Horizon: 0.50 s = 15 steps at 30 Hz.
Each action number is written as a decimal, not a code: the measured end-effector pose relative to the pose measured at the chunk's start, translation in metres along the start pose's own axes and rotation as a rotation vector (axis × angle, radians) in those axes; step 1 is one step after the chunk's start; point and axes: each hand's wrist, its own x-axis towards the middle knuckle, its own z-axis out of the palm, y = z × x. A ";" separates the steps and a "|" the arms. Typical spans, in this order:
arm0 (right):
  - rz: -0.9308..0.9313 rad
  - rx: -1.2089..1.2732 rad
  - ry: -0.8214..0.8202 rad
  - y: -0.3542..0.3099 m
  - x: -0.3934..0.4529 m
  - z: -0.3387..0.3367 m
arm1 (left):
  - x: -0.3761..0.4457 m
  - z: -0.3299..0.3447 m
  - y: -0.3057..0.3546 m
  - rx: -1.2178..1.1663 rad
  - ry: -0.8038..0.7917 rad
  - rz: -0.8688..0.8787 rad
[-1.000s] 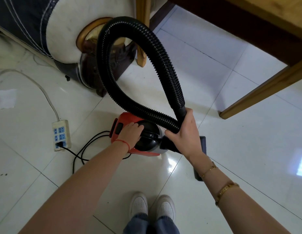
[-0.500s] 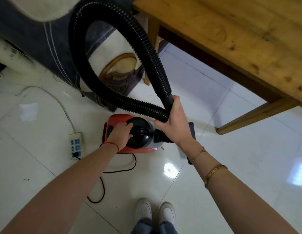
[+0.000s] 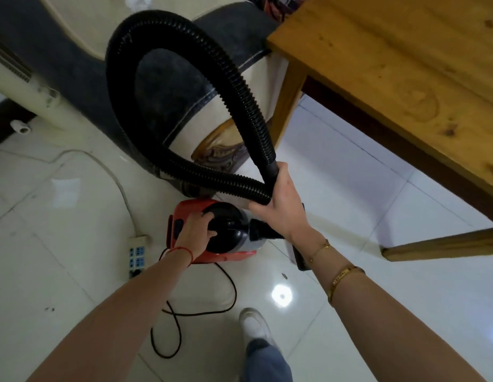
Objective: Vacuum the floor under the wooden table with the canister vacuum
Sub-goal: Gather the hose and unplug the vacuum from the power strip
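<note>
A lived-in room of a home: glossy white tile floor (image 3: 350, 188), a wooden table (image 3: 405, 64) of plain pine with slanted legs, and just beside it a dark upholstered sofa (image 3: 83, 73) with cream trim and a carved wooden foot. A white power strip (image 3: 136, 255) lies on the tiles, cords trailing

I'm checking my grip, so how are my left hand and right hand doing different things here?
The left hand grips the black handle on top of the red canister vacuum, low by the floor; the right hand is wrapped around the black hose near its smooth cuff, higher up. The left wrist wears a red string, the right wears gold bracelets. Both grip parts of the same vacuum.
</note>
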 end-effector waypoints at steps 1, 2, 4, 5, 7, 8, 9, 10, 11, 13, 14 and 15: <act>0.009 0.005 -0.003 0.004 0.007 0.005 | 0.008 0.004 -0.004 -0.017 -0.014 -0.013; 0.014 0.014 -0.002 0.008 0.015 0.009 | 0.017 0.008 -0.008 -0.032 -0.025 -0.028; 0.012 0.034 -0.009 0.014 0.028 0.016 | 0.030 0.015 -0.015 -0.055 -0.047 -0.057; 0.011 0.038 -0.008 0.017 0.034 0.018 | 0.037 0.018 -0.017 -0.060 -0.058 -0.069; 0.021 0.041 -0.011 0.025 0.047 0.022 | 0.048 0.024 -0.019 -0.077 -0.077 -0.096; 0.028 0.036 -0.022 0.028 0.052 0.024 | 0.051 0.028 -0.022 -0.081 -0.088 -0.111; 0.034 0.030 -0.037 0.030 0.056 0.026 | 0.053 0.031 -0.024 -0.080 -0.097 -0.122; 0.036 0.028 -0.047 0.032 0.058 0.028 | 0.056 0.033 -0.026 -0.071 -0.100 -0.127; 0.034 0.027 -0.051 0.034 0.060 0.030 | 0.059 0.034 -0.028 -0.066 -0.098 -0.126; 0.029 0.023 -0.058 0.038 0.064 0.033 | 0.065 0.038 -0.032 -0.081 -0.097 -0.128; 0.027 0.019 -0.065 0.039 0.066 0.034 | 0.067 0.039 -0.033 -0.085 -0.101 -0.139; 0.022 0.013 -0.072 0.039 0.067 0.036 | 0.068 0.041 -0.035 -0.088 -0.103 -0.149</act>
